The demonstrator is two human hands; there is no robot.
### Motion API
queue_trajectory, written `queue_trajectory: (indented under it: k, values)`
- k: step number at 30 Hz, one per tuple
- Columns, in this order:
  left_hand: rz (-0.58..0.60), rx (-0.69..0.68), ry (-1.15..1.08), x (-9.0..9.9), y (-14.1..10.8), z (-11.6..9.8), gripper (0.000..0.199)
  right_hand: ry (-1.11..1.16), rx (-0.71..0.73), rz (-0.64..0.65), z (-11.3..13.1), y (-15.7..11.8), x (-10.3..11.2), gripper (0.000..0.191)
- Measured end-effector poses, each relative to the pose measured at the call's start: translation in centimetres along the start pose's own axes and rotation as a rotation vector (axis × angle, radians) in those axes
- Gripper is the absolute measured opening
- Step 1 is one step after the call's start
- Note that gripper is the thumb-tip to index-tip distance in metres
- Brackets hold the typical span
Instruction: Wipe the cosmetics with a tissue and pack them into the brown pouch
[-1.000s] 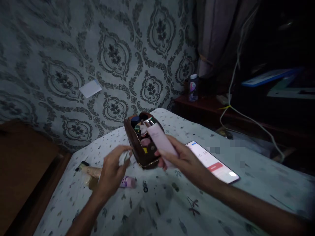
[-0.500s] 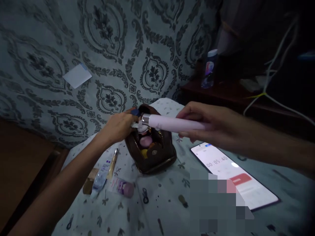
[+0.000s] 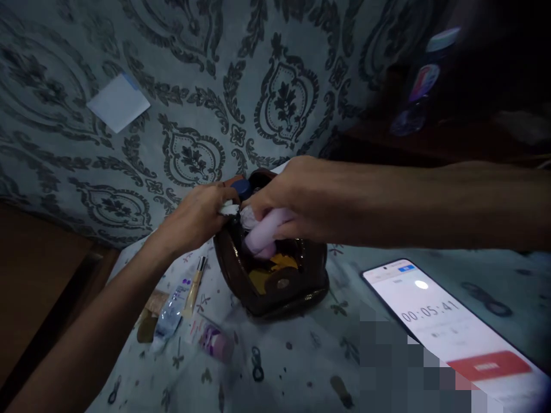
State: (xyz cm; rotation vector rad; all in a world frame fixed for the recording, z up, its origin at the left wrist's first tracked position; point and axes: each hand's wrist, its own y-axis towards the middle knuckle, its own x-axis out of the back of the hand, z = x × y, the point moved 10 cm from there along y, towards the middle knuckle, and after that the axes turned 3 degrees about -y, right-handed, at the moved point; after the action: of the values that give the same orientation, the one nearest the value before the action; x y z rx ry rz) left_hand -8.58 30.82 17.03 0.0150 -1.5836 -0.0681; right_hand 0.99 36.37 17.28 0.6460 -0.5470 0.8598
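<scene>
An unzipped brown bag (image 3: 297, 295) stands on the patterned bedsheet. My right hand (image 3: 288, 201) grips a pale pink tube (image 3: 269, 229), whose far end is down inside the bag. At the bag's left rim my left hand (image 3: 206, 212) is closed, with a crumpled white piece (image 3: 229, 208) at its fingertips. Beside those fingers a blue cap (image 3: 241, 188) sticks up. Yellow items (image 3: 284, 262) show in the bag's front part.
Left of the bag lie a gold tube (image 3: 194, 287), a clear packet (image 3: 171, 310) and a purple-pink bottle (image 3: 217, 344). A lit phone (image 3: 456, 321) rests at right. A clear bottle (image 3: 417, 92) stands behind, near the patterned wall (image 3: 189, 155).
My right hand has moved left and down with the pink tube, which now points into the bag instead of lying level above it. The view has shifted closer.
</scene>
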Motion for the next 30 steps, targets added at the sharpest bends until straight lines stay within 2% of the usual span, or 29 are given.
queue_trajectory:
  k: [3, 7, 11, 14, 20, 24, 26, 30]
  values:
    - [-0.030, 0.019, -0.017, 0.0, -0.1, 0.4, 0.023, -0.057, 0.128, 0.313, 1.6, 0.8, -4.8, 0.018]
    - [-0.044, 0.047, -0.043, 0.0, -0.2, 0.7, 0.018, 0.012, 0.119, 0.405, 2.1, 1.8, -7.4, 0.023]
    - [-0.052, 0.083, -0.053, 0.0, -0.3, 1.2, 0.016, -0.187, 0.256, 0.510, 3.0, 1.9, -9.2, 0.015]
    - [-0.050, 0.077, -0.058, -0.1, -0.3, 1.3, 0.024, -0.284, 0.282, 0.495, 2.8, 2.0, -9.4, 0.015]
    - [-0.045, 0.052, -0.115, -0.5, -0.3, 1.9, 0.041, -0.270, 0.236, 0.460, 2.1, 2.0, -9.5, 0.016]
    - [-0.067, 0.031, -0.194, -0.4, -0.3, 2.2, 0.040, -0.200, 0.200, 0.464, 1.9, 2.3, -9.6, 0.013]
    - [-0.069, 0.029, -0.248, -0.4, -0.4, 2.4, 0.039, -0.197, 0.136, 0.479, 1.4, 2.6, -9.6, 0.013]
    - [-0.078, 0.067, -0.362, -0.5, -0.5, 3.2, 0.036, -0.183, 0.024, 0.381, 0.4, 3.7, -8.8, 0.014]
